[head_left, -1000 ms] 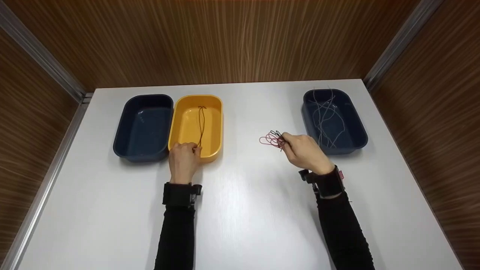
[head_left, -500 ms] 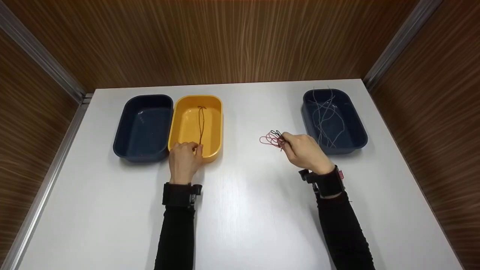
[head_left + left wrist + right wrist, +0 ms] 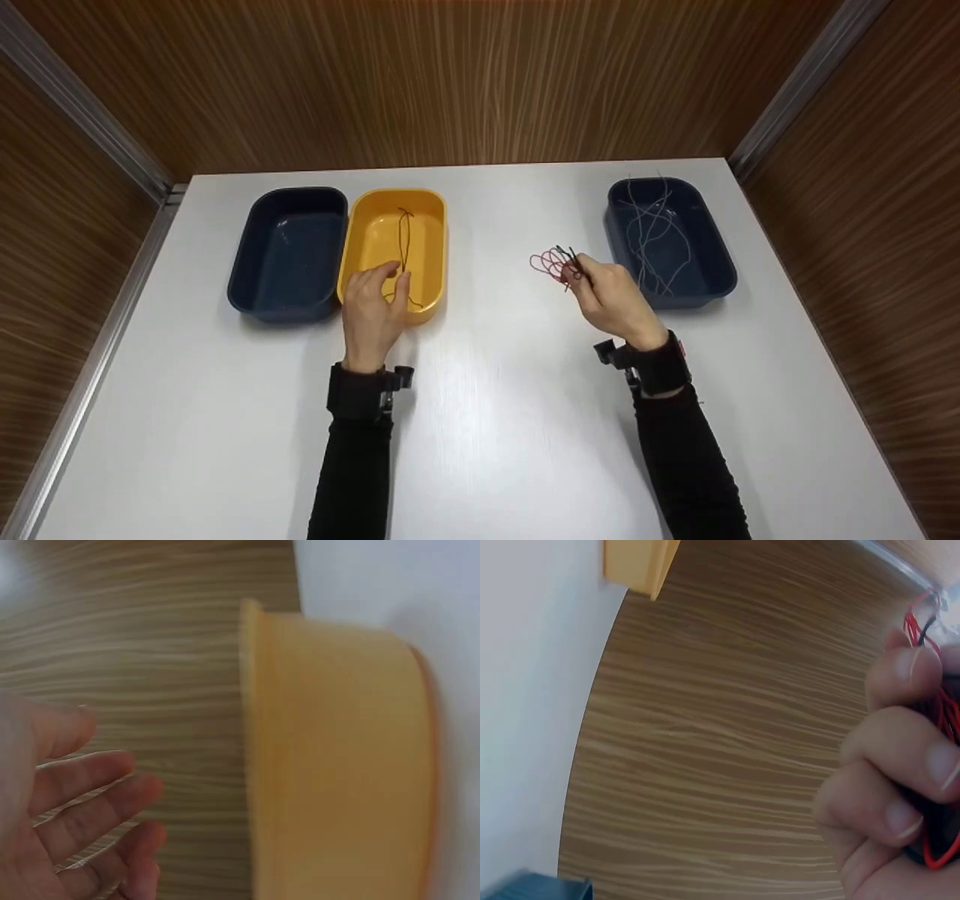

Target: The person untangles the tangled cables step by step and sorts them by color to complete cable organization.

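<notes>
In the head view my left hand [image 3: 373, 319] hovers over the near end of a yellow bin [image 3: 429, 240], thumb and fingers apart. Within that bin lies a dark, looped length of wire [image 3: 409, 234], its near part partly hidden behind the hand. The left wrist view shows the fingers loosely bent with nothing between them, beside the bin's outer wall [image 3: 345, 757]. My right hand [image 3: 616, 304] grips a bundle of red and black wires [image 3: 551, 262], loops sticking out to the left. Curled fingers around the red wires [image 3: 951, 716] appear in the right wrist view.
A dark blue bin [image 3: 285, 251] stands against the yellow bin's left side. On the right, another dark blue bin [image 3: 701, 262] holds several thin grey wires, some poking past its far rim. Wood-grain panels [image 3: 480, 82] enclose the white table [image 3: 480, 420] at the back and sides.
My left thumb and fingers have spread apart and let go of the looped wire, which now lies in the yellow bin. The right hand has shifted slightly with its wire bundle.
</notes>
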The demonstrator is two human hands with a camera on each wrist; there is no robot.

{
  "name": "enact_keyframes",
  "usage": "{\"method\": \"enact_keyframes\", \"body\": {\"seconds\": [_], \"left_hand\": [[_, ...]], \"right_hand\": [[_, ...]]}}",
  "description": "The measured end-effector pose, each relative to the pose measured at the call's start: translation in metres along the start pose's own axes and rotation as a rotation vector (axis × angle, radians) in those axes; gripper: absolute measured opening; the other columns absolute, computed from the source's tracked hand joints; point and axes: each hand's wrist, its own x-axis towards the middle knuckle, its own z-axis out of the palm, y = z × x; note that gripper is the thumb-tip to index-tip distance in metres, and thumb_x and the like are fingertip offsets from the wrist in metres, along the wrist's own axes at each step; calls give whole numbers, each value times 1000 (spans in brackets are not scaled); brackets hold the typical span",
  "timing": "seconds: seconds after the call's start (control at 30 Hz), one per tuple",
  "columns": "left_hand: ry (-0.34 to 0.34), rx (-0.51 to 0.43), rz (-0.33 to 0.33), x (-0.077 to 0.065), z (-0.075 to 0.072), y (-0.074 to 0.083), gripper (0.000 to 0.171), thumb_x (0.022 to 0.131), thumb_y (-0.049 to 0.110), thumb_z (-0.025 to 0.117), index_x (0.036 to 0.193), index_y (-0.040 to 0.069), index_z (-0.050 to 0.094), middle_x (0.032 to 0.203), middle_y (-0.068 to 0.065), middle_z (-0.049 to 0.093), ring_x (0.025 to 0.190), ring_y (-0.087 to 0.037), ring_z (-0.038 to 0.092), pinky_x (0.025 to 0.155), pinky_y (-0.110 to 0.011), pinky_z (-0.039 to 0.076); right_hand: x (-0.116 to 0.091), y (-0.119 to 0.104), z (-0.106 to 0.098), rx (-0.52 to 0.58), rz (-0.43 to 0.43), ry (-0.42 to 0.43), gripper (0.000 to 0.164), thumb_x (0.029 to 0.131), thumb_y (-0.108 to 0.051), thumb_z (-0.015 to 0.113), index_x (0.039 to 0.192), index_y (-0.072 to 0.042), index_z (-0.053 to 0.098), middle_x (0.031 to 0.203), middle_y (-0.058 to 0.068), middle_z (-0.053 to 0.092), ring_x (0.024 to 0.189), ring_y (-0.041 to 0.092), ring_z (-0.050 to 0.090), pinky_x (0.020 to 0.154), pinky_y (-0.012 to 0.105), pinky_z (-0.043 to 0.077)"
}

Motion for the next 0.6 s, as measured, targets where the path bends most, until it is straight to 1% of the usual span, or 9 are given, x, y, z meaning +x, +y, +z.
{"method": "enact_keyframes", "body": {"seconds": [0.1, 0.17, 0.27, 0.37, 0.4, 0.47, 0.53, 0.6], "left_hand": [[44, -133, 25, 1, -2, 17, 20, 91, 13, 69, 102, -3, 72, 89, -16, 74, 80, -34, 65, 74, -45, 52], [48, -207, 43, 0, -2, 30, 18, 91, 11, 69, 102, -2, 73, 87, -14, 74, 77, -30, 65, 69, -43, 53], [13, -327, 53, -4, 0, 49, 15, 91, 9, 69, 102, 0, 73, 86, -11, 74, 75, -24, 65, 67, -39, 53], [-60, -449, 45, -11, 3, 68, 13, 91, 8, 68, 101, 1, 73, 85, -9, 73, 73, -19, 65, 67, -32, 52], [-87, -485, 40, -13, 5, 74, 12, 92, 8, 68, 100, 1, 73, 85, -9, 73, 73, -18, 64, 68, -30, 51], [-136, -541, 35, -18, 8, 85, 11, 92, 8, 68, 99, 2, 74, 84, -7, 73, 72, -17, 63, 68, -27, 50], [-182, -577, 35, -23, 11, 93, 10, 91, 9, 69, 98, 3, 74, 84, -7, 73, 72, -15, 62, 68, -26, 49], [-221, -598, 38, -27, 15, 100, 10, 91, 10, 69, 97, 3, 74, 82, -6, 73, 72, -14, 62, 66, -25, 49]], "right_hand": [[1, -7, 1, 174, 41, 66, 19, 97, 3, 50, 80, 0, 58, 59, 6, 54, 53, 4, 44, 49, 20, 37], [2, -12, 3, 311, 76, 93, 22, 99, 4, 47, 80, 3, 57, 58, 6, 52, 53, 2, 44, 49, 17, 36], [2, -22, 7, 527, 129, 92, 26, 103, 2, 40, 80, 8, 52, 59, 5, 50, 52, 1, 43, 47, 15, 36], [2, -31, 11, 709, 174, 60, 33, 106, -6, 35, 81, 12, 45, 60, 1, 49, 49, 5, 43, 45, 17, 37], [2, -33, 13, 753, 188, 47, 35, 107, -9, 35, 82, 13, 44, 60, 0, 49, 48, 7, 43, 44, 20, 38], [2, -38, 17, 801, 205, 20, 38, 108, -15, 34, 84, 13, 43, 60, -1, 51, 47, 10, 46, 45, 23, 42], [1, -41, 21, 821, 222, -2, 41, 109, -18, 34, 85, 13, 44, 61, 0, 54, 47, 12, 50, 47, 26, 45], [1, -45, 25, 821, 232, -19, 41, 109, -19, 33, 86, 13, 45, 61, 2, 56, 48, 13, 54, 49, 28, 48]]}}
